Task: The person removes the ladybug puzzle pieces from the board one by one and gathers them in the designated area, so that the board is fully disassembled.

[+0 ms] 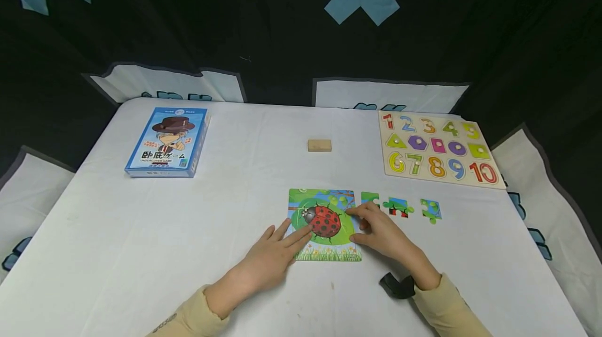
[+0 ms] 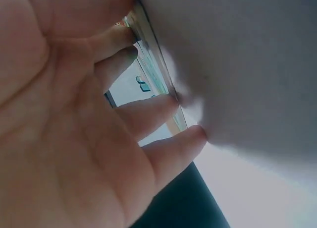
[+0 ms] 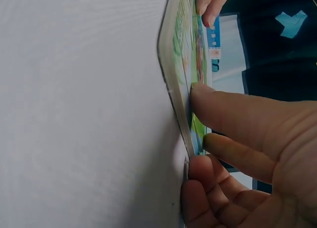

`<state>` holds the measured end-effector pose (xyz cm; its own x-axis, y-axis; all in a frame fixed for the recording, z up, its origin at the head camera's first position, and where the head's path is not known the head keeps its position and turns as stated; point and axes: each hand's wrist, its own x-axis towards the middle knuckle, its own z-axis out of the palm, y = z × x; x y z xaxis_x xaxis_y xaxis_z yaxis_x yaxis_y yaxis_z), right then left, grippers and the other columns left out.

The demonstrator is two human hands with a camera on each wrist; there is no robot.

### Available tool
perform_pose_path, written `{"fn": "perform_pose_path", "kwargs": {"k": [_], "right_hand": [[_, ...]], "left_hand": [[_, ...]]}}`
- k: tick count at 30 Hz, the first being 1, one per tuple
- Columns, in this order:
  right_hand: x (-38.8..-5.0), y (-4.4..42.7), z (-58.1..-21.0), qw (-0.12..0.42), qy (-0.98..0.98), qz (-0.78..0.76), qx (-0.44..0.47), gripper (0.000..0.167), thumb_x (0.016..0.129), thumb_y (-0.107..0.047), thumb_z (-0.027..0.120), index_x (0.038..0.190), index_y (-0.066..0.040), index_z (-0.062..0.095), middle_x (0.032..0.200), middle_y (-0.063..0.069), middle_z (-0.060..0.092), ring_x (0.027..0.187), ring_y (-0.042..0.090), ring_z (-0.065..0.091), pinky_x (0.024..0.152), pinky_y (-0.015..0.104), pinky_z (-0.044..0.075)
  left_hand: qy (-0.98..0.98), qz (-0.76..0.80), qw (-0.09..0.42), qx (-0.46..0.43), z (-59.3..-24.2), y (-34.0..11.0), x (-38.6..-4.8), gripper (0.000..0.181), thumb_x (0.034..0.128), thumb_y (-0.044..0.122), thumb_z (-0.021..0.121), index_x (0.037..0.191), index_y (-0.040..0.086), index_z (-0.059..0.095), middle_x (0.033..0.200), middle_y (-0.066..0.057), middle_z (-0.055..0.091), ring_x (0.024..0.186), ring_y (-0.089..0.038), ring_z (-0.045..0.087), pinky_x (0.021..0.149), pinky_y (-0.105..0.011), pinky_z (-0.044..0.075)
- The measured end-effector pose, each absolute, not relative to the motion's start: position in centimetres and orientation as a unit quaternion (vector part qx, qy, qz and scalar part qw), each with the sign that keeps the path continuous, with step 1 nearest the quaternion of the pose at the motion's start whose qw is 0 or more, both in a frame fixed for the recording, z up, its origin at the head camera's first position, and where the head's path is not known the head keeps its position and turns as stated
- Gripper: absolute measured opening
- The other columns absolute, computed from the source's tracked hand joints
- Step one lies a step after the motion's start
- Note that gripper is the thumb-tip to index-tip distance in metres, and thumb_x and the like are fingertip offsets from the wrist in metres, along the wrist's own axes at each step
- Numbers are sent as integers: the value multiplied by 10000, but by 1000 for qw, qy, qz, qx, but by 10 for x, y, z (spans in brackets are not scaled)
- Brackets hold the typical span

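A ladybug jigsaw puzzle (image 1: pixel 324 222) lies flat on the white table. My left hand (image 1: pixel 268 258) rests with straight fingers on its left side, two fingertips reaching the ladybug's edge. In the left wrist view the fingers (image 2: pixel 148 111) extend over the puzzle's side. At the right edge my right hand (image 1: pixel 385 232) pinches a green puzzle piece (image 3: pixel 198 126) between thumb and index finger, against the puzzle; its outline is partly hidden. The other right fingers are curled beside the puzzle's edge. Three loose puzzle pieces lie to the right, one being the blue-green piece (image 1: pixel 430 210).
A wooden block (image 1: pixel 319 145) lies beyond the puzzle. At the back left is a blue game box (image 1: pixel 166 143); at the back right, a number-and-shape board (image 1: pixel 439 149). A black device (image 1: pixel 397 286) sits at the right wrist. Dark cloth (image 1: pixel 282 28) hangs behind the table.
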<state>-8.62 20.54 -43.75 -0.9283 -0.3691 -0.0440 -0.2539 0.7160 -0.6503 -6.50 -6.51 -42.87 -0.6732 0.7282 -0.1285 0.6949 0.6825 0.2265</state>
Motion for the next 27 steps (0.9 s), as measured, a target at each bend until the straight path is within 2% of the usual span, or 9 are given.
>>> {"fn": "perform_pose_path", "kwargs": {"k": [3, 8, 16, 23, 27], "right_hand": [[-87, 206, -437, 91, 923, -329, -178, 500, 740, -107, 744, 1196, -11, 564, 945, 43, 475, 705, 107, 421, 598, 241, 379], [-88, 207, -437, 92, 923, -328, -179, 486, 738, -110, 748, 1180, -8, 572, 922, 43, 473, 693, 103, 417, 583, 241, 377], [-89, 206, -438, 97, 921, -335, -175, 480, 734, -110, 752, 1171, -13, 578, 926, 43, 472, 692, 109, 419, 579, 243, 375], [-90, 206, -437, 98, 920, -334, -180, 476, 739, -113, 748, 1171, -10, 577, 894, 36, 463, 694, 120, 419, 582, 245, 376], [-90, 207, -437, 100, 919, -336, -180, 469, 743, -113, 745, 1167, -12, 572, 884, 35, 454, 700, 125, 419, 587, 248, 378]], "left_hand": [[912, 79, 105, 387, -428, -62, -65, 515, 876, 99, 521, 1376, 136, 404, 1434, 28, 328, 1295, -375, 250, 972, -537, 275], [912, 58, 97, 394, -426, -56, -65, 633, 737, 3, 580, 1347, 106, 446, 1407, 5, 372, 1257, -415, 297, 952, -498, 327], [914, 52, 92, 393, -425, -56, -64, 622, 745, 16, 595, 1343, 105, 450, 1392, -13, 392, 1243, -423, 314, 949, -472, 342], [914, 35, 89, 395, -427, -54, -64, 770, 693, 5, 634, 1363, 313, 411, 1427, -19, 330, 1241, -463, 284, 928, -497, 350], [916, 31, 95, 389, -428, -52, -63, 771, 695, 13, 625, 1367, 317, 404, 1443, -12, 299, 1259, -458, 250, 938, -506, 331]]}}
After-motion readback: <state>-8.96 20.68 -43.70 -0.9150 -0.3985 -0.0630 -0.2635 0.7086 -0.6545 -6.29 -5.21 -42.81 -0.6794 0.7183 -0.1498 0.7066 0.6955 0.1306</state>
